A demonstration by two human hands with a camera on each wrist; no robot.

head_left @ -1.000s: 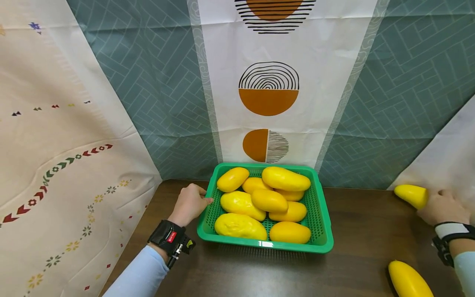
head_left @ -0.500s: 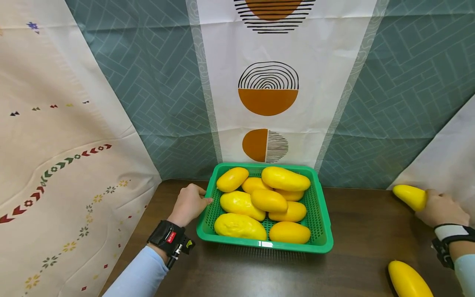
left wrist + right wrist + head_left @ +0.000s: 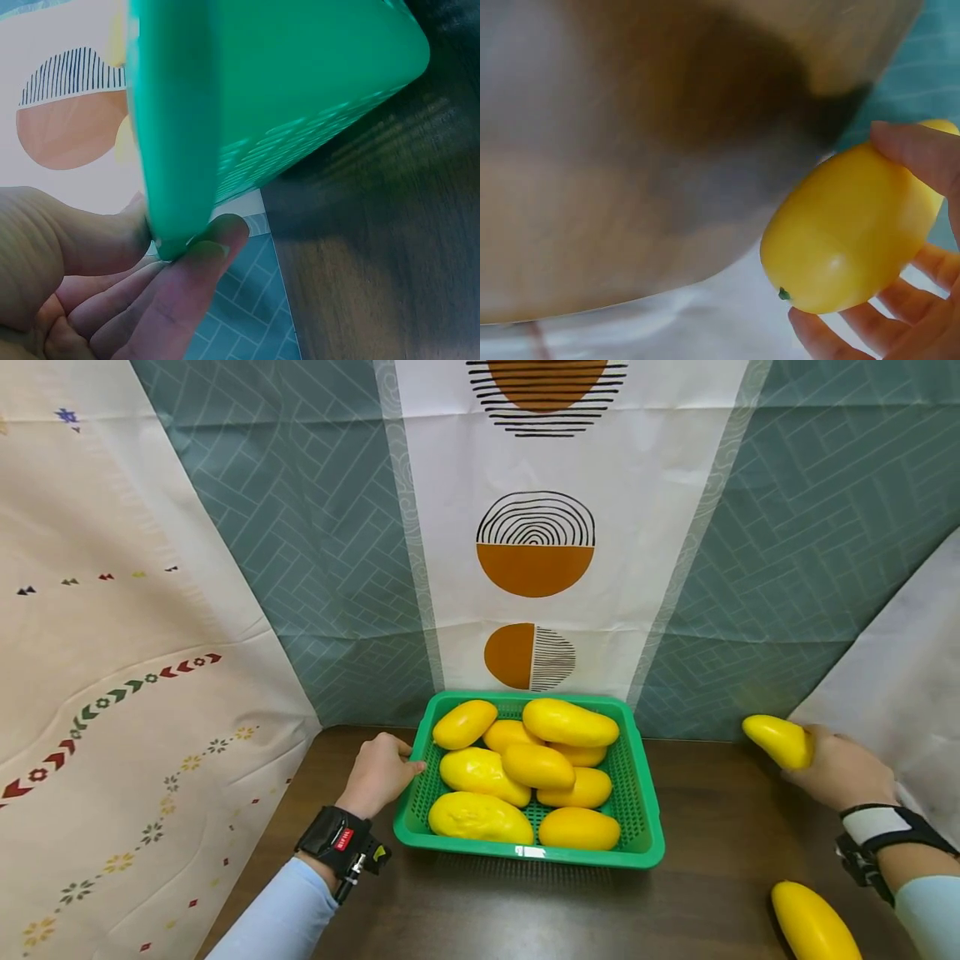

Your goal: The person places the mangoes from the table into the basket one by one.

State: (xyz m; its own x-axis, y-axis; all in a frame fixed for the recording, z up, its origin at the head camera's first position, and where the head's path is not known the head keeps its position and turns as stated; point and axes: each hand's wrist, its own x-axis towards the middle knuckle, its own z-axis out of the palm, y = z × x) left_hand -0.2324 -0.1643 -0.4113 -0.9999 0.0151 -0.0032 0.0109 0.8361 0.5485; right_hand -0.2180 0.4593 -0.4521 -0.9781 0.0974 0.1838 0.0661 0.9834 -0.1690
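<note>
The green plastic basket stands at the back middle of the table, heaped with several yellow mangoes. At its left side my left hand pinches the rim between thumb and fingers, as the left wrist view shows close up. Over at the right, my right hand grips a yellow mango, thumb on one side and fingers on the other. In the right wrist view this mango shows a small green stem end and appears raised off the table.
Another yellow mango lies on the dark wooden table at the front right. Patterned cloth hangs behind the table, with pale cloths at the left and right sides.
My right hand has moved left and slightly up with the mango, away from the right-hand cloth. My left hand stays on the basket rim. The view has shifted slightly.
</note>
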